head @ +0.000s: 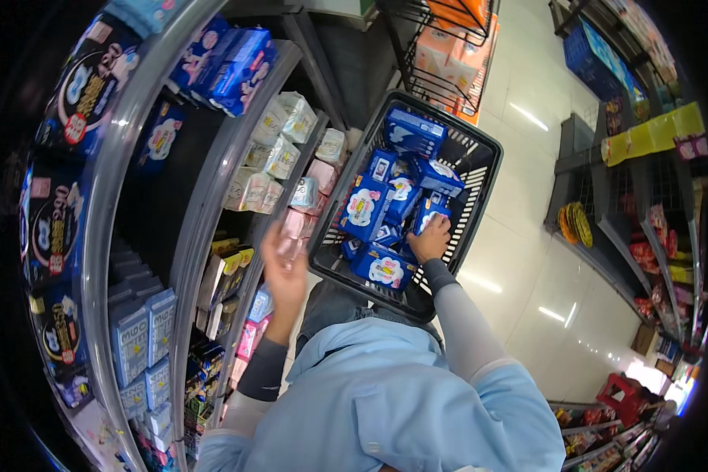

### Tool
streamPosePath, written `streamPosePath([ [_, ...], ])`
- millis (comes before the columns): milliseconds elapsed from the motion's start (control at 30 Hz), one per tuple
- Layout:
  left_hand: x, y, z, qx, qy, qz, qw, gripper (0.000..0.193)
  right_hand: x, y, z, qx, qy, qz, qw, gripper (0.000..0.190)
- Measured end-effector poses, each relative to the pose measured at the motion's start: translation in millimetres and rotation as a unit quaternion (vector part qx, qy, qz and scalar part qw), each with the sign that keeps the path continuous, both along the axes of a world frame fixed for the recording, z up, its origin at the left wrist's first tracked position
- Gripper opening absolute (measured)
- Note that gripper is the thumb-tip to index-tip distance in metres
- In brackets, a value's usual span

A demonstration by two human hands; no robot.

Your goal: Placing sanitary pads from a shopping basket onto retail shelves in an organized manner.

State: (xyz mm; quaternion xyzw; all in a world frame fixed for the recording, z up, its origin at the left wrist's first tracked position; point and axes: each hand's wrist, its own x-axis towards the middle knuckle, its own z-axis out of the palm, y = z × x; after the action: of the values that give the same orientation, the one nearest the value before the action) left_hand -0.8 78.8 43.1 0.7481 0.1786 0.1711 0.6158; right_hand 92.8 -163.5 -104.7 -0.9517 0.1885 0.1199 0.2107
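Note:
A black plastic shopping basket (475, 218) sits in front of me, holding several dark blue packs with white cloud-shaped labels, which look like sanitary pads. My right hand (432, 239) reaches into its right side, fingers curled over the near end of one blue pack (429, 211). Another blue pack (363, 206) lies to the left of that one, and one more (384, 268) is at the basket's near end. Outside the left rim, my left hand (287, 268) is slightly blurred, holds nothing and hovers beside pink packs (298, 224) on a low shelf.
Tiered grey shelving (197, 194) rises on the left, stocked with blue packs (239, 68), white packs (283, 138) and light blue boxes (131, 342). Beyond the basket stands a black wire rack (442, 88) with orange packs. Pale floor tiles (519, 236) separate it from shelves (616, 248) at right.

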Motion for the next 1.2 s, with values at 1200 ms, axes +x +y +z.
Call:
streamPosePath([
  [1200,-21.6,77.4,63.9,0.212,-0.046,0.097,0.972,0.058,-46.8,131.3,191.2,0.534,-0.141,0.365,0.750,0.051],
])
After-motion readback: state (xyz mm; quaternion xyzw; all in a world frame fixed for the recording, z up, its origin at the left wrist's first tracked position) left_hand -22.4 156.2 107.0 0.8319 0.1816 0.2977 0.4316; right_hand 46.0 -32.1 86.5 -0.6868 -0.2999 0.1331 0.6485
